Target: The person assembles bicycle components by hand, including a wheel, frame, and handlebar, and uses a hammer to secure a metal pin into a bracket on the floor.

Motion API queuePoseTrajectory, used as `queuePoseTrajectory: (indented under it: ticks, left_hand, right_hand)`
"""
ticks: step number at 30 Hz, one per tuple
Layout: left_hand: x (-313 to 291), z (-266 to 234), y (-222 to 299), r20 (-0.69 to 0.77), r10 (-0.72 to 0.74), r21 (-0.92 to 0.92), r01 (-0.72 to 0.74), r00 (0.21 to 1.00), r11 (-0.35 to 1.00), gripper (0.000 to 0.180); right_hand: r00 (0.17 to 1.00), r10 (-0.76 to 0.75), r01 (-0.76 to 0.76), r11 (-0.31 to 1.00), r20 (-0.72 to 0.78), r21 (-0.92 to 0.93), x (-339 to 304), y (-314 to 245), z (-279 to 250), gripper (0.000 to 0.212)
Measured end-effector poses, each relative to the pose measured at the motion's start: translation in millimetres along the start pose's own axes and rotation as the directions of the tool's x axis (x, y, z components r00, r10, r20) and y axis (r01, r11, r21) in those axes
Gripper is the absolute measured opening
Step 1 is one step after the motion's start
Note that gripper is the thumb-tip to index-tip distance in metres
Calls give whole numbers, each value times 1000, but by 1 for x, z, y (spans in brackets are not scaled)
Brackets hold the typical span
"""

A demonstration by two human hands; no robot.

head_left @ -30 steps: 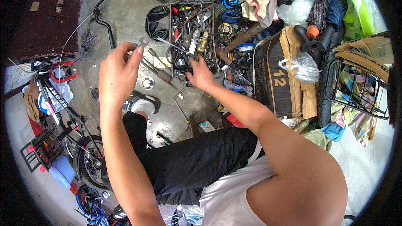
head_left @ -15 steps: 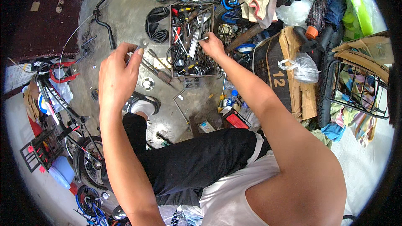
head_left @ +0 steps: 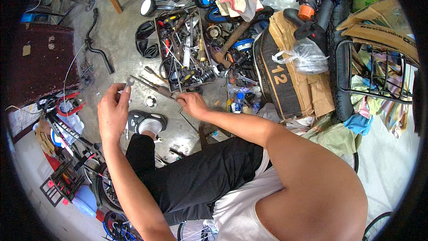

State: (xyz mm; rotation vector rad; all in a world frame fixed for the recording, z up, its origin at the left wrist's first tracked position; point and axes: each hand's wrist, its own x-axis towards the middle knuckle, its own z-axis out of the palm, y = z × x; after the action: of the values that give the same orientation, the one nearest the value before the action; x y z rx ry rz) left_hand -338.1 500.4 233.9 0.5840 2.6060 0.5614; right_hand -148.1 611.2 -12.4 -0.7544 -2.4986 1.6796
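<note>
Pinched in my left hand [head_left: 113,112] is a wrench [head_left: 130,81], its grey open-ended head sticking up past the thumb. My right hand [head_left: 194,105] is closed low over the floor, in front of the toolbox; what its fingers hold, if anything, I cannot make out. Just beyond those fingertips lies a long-handled, rusty-looking metal tool [head_left: 156,87]. The toolbox [head_left: 209,48] is an open rectangular tray heaped with wrenches, pliers and screwdrivers. One screwdriver [head_left: 202,50] with a yellowish handle lies on top of the heap.
A hammer [head_left: 234,40] with a wooden handle lies right of the toolbox. A torn cardboard-wrapped package [head_left: 307,91] and a black tyre [head_left: 341,62] fill the right side. My shod foot [head_left: 146,122] is below my hands. A bicycle [head_left: 73,140] stands at left.
My right hand has come back from the toolbox's right edge toward me and leftward, down to its front. My left hand still holds the wrench. The view has shifted.
</note>
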Motion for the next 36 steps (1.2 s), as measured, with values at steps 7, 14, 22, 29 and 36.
queuePoseTrajectory:
  ticks: [7, 14, 22, 29, 36]
  left_hand:
    - [-1, -1, -4, -19, 27, 12, -27, 999, 1000, 34]
    - [1, -8, 1, -15, -16, 34, 16, 1000, 999, 32]
    - [0, -5, -12, -25, 30, 38, -29, 999, 999, 32]
    - [-1, -16, -16, -100, 57, 81, -49, 993, 995, 34]
    - [-6, -26, -15, -152, 87, 59, -79, 984, 995, 33]
  right_hand:
    - [998, -42, 42, 999, -48, 10, 18, -7, -21, 19]
    - [991, -99, 102, 994, -93, 26, 14, -26, -48, 17]
    - [898, -375, 276, 888, -231, -368, 97, -16, -94, 25]
    - [993, -12, -84, 636, -118, -767, 188, 91, -155, 43]
    - [907, 414, -323, 563, -79, -760, 237, 116, -149, 74]
